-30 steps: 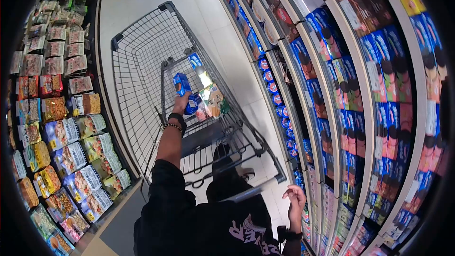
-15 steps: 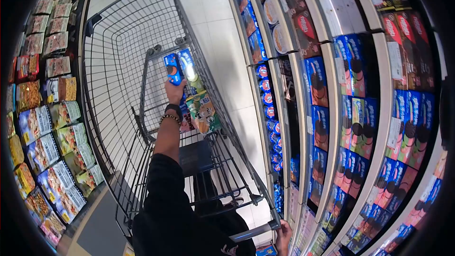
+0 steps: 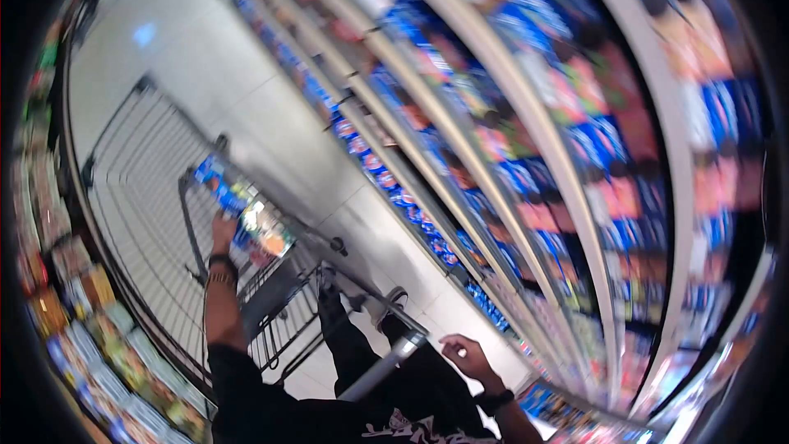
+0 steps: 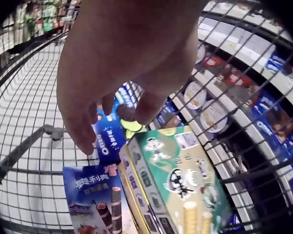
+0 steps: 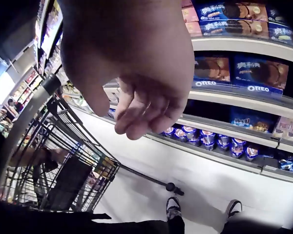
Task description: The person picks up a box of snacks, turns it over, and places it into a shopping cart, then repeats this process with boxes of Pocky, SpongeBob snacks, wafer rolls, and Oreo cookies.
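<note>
My left hand (image 3: 223, 232) reaches down into a shopping cart, by the blue Oreo boxes (image 3: 215, 177). In the left wrist view its thumb and fingers spread over a blue Oreo box (image 4: 107, 139), the thumb tip by the box's left edge. Beside this lie a green and cream carton (image 4: 178, 161) with wafer rolls pictured and a blue box of chocolate wafer rolls (image 4: 90, 195). My right hand (image 3: 468, 355) hangs just right of the cart handle (image 3: 386, 366), holding nothing, its fingers (image 5: 141, 117) loosely curled.
The wire cart (image 3: 140, 173) stands before me. Shelves of Oreo boxes (image 5: 261, 73) line the right side, with blue-lidded cups (image 5: 207, 139) on the lowest shelf. Bagged snacks (image 3: 90, 345) fill a display on the left. My shoes (image 5: 173, 207) are on the pale floor (image 3: 271, 107).
My left hand, earlier gripping a blue Oreo box over the cart, is now low among the boxes with spread fingers. My right hand has come away from the handle. The head view has swung right.
</note>
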{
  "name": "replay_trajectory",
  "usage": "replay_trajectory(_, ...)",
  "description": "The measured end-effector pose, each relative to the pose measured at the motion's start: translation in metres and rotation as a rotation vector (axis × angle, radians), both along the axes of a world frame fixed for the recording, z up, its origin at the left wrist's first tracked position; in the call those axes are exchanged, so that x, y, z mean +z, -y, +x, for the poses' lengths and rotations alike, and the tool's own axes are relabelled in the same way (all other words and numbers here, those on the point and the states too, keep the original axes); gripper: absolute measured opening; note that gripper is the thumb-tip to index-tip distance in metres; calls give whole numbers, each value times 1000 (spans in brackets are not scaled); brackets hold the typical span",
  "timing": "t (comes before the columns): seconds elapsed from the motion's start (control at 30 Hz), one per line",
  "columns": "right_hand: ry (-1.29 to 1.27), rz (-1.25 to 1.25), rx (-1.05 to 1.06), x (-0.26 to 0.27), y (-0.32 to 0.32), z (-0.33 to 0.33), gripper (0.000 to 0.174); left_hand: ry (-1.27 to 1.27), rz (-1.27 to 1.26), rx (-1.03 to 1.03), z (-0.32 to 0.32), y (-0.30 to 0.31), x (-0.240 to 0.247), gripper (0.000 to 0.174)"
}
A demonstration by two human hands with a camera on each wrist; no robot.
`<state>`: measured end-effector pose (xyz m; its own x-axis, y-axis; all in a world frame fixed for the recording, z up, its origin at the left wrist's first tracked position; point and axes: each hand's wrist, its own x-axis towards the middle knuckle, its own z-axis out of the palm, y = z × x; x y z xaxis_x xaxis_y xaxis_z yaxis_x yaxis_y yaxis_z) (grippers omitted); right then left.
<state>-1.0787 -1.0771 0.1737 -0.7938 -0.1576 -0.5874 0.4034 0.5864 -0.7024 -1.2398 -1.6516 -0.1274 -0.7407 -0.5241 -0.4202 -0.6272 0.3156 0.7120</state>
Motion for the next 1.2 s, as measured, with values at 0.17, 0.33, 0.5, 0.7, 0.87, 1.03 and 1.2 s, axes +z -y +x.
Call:
replay_trajectory(0.17,-83,2,29,7,-34,15,22,-24,266,-137,22,-26,96,39)
replay_trajectory(0.33,-81,42,156,3,-86,25,26,-22,212,-325,88,-135,284,29)
replay_trajectory(0.5,-257,37,239,-25,-141,37,23,41,190,-474,179,-209,343,53)
replay_trajectory(0.7,-348,38,265,-26,-176,28,25,91,-668,-525,180,-252,352,48)
replay_trajectory(0.87,-306,73,251,-11,-177,23,26,90,-748,-567,164,-245,326,44)
replay_trajectory(1.03,-191,171,269,1,-141,19,25,-4,-894,-582,150,-230,309,42)
replay_trajectory(1.2,-441,-22,214,-9,-47,5,28,-66,-817,-588,128,-208,305,42)
